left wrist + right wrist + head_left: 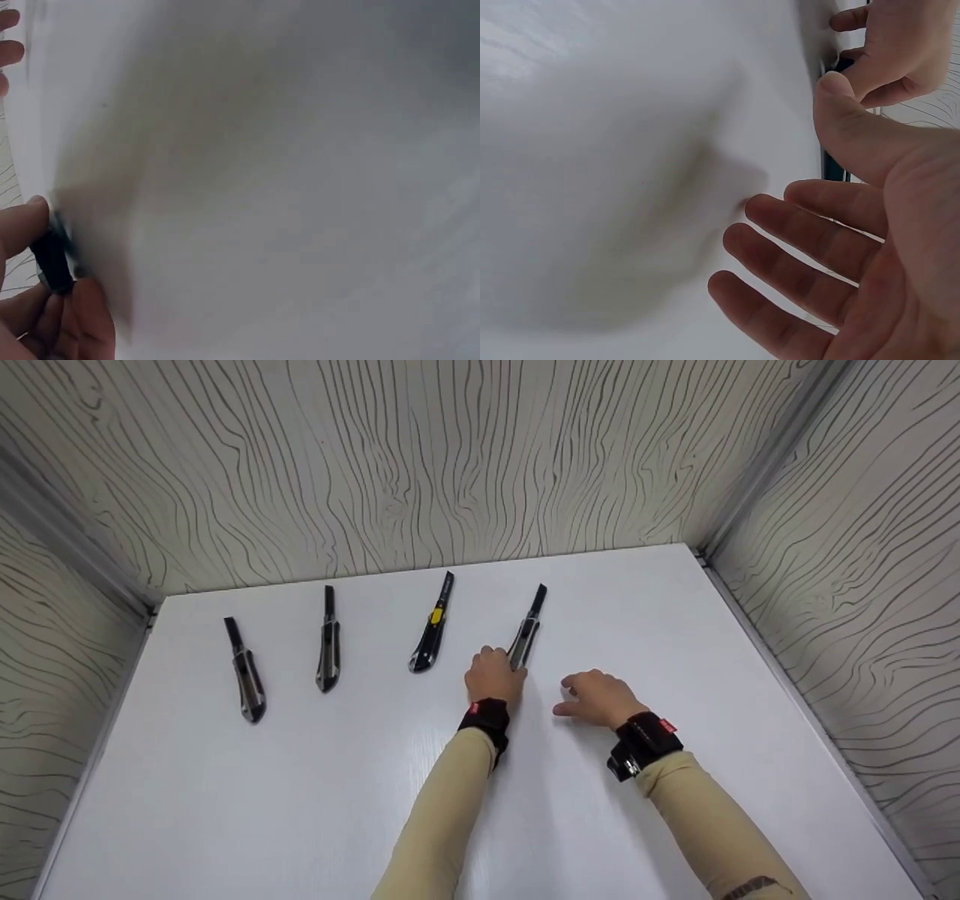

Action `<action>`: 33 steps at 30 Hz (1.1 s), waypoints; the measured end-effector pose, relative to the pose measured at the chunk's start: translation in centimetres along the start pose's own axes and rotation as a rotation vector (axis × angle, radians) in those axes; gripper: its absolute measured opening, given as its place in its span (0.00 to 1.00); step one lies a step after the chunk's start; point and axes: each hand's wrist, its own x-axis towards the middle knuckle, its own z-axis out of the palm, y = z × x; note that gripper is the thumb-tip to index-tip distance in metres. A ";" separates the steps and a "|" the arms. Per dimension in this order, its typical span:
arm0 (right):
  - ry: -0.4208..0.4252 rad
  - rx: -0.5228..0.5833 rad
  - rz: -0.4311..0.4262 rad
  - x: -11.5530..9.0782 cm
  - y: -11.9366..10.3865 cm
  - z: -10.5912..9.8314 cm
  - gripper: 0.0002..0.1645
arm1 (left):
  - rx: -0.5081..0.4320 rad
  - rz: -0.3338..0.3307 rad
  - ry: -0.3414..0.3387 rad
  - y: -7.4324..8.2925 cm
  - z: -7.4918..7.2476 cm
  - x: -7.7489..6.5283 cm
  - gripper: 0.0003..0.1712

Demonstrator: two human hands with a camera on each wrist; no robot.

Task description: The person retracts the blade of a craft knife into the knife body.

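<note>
My left hand [495, 676] pinches the handle end of a grey and black utility knife [527, 634], the rightmost in a row on the white table. The knife's black front end points toward the back wall. In the left wrist view, the dark butt of this utility knife [52, 262] shows between thumb and fingers. A short way to the right, my right hand [600, 697] is empty over the table, thumb apart from the fingers. The right wrist view shows its palm and loosely spread fingers [780, 266].
Left of my hands lie a black utility knife with a yellow slider [429, 641] and two grey and black utility knives, one nearer [328, 652] and one at the far left [250, 682]. Wood-grain-patterned panels [420, 457] enclose the table [300, 802] at the back and sides.
</note>
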 end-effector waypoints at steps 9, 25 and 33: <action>0.017 -0.017 -0.032 -0.5 -1.5 0.2 0.32 | -0.113 0.002 0.019 -1.9 -1.5 -1.4 0.17; 0.048 -0.082 -0.052 0.2 -3.9 -2.3 0.32 | -0.131 -0.007 0.081 -3.2 -5.2 -4.6 0.24; 0.083 -0.087 -0.047 0.4 -4.9 -2.4 0.33 | -0.148 0.008 0.131 -3.7 -5.4 -7.5 0.25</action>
